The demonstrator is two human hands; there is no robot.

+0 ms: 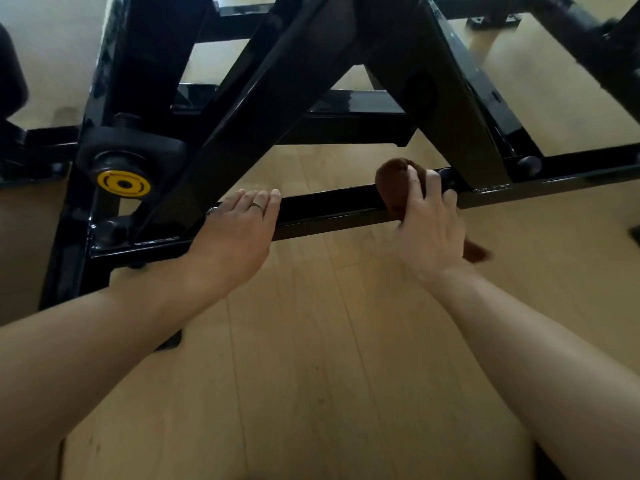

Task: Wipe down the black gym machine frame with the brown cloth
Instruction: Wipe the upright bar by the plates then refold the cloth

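Observation:
A black gym machine frame [332,206] fills the upper half of the view, with a low horizontal bar running left to right across the middle. My right hand [431,223] presses a bunched brown cloth [393,181] onto that bar, near where a slanted beam meets it; a corner of the cloth sticks out behind my wrist. My left hand [239,226] rests flat on the same bar further left, fingers together over its top, wearing two rings and holding nothing.
A yellow round cap [123,183] sits on a pivot at the frame's left. Slanted black beams [263,98] rise above the bar. Light wooden floor [311,358] spreads below and shows through the frame. A dark padded part [10,77] is at the far left edge.

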